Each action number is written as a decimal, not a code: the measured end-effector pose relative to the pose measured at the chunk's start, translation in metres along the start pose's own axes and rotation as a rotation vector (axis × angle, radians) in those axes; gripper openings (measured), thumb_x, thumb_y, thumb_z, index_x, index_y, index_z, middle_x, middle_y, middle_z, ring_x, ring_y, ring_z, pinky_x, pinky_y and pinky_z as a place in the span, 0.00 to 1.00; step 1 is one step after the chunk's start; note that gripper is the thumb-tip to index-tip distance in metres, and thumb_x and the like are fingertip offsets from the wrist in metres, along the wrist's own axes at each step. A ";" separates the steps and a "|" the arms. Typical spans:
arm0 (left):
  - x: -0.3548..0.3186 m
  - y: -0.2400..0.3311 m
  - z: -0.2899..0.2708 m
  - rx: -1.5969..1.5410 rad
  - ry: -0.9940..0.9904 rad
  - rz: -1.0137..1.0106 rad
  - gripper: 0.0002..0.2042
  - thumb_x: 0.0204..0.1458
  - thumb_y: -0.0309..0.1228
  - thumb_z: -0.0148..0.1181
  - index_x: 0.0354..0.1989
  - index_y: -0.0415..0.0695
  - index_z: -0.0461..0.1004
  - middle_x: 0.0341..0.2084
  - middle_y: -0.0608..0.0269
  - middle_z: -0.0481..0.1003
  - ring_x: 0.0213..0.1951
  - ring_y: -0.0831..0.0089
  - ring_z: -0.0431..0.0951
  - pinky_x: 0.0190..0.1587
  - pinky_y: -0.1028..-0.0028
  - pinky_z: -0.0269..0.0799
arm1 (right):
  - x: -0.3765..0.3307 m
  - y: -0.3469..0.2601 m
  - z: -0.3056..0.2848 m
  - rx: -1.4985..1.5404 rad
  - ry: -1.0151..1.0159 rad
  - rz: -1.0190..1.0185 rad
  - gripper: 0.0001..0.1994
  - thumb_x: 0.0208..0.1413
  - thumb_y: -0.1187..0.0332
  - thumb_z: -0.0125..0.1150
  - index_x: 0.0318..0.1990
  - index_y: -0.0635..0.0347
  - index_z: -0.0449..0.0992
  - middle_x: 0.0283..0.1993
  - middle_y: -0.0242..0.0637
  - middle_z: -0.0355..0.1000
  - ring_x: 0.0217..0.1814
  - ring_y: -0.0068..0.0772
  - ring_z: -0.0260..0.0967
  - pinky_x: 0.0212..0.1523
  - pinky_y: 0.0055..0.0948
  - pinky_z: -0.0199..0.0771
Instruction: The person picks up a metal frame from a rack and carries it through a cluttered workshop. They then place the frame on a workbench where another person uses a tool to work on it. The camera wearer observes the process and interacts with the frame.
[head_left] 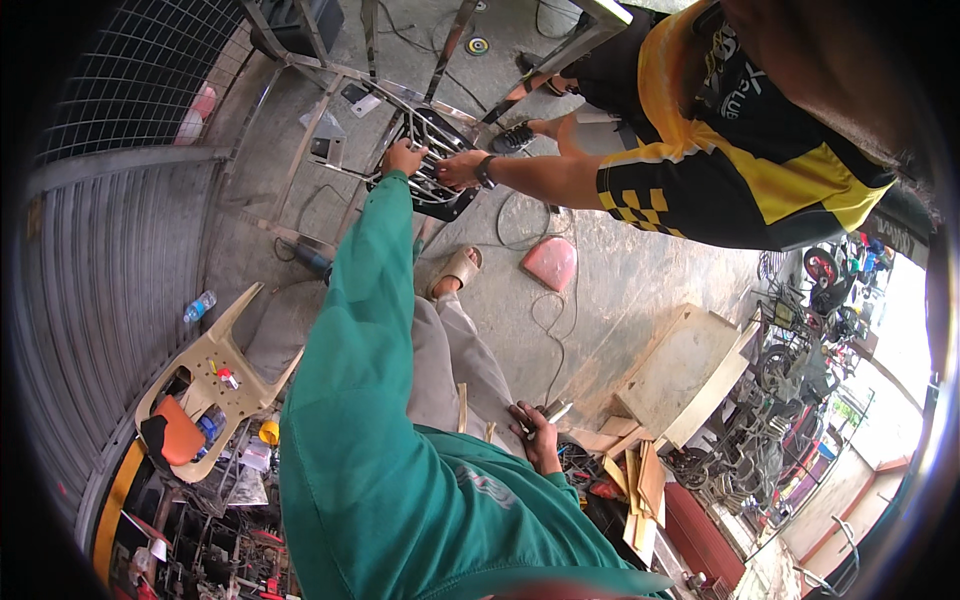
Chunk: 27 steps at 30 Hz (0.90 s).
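My left arm, in a green sleeve, reaches far forward. My left hand [403, 158] is closed on the edge of a rack of bent metal rods [428, 140], which lies over a black panel [450, 203]. The fingertips are partly hidden. Close on its right, a co-worker's hand [460, 170] with a black watch touches the same rods. By my right thigh, my right hand [541, 440] is closed around a short silvery-white cylindrical thing [557, 410]. What kind of thing it is, I cannot make out.
A welded metal frame [290, 180] stands around the rack. Cables cross the concrete floor near a red pad-shaped piece [549, 264]. At left are a beige plastic chair [222, 385] and a bottle [200, 306]; at right, a wooden box [680, 370] and wood scraps [640, 490].
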<state>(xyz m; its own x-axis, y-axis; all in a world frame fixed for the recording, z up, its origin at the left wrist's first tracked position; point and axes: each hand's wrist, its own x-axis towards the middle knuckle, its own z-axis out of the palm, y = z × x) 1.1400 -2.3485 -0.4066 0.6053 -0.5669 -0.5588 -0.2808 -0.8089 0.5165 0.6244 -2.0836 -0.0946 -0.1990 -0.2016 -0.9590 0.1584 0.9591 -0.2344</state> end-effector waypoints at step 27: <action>0.017 -0.010 0.011 -0.069 -0.033 -0.026 0.35 0.49 0.50 0.70 0.61 0.42 0.72 0.58 0.47 0.75 0.59 0.52 0.74 0.60 0.60 0.69 | -0.003 0.001 0.009 -0.055 -0.016 0.006 0.12 0.60 0.65 0.62 0.47 0.56 0.70 0.58 0.36 0.75 0.61 0.37 0.74 0.53 0.41 0.70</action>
<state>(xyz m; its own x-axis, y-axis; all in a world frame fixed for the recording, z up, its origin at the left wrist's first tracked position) 1.1453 -2.3514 -0.4282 0.5864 -0.5517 -0.5930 -0.2124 -0.8113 0.5447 0.6338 -2.0834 -0.0932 -0.1829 -0.1987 -0.9628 0.1064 0.9696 -0.2203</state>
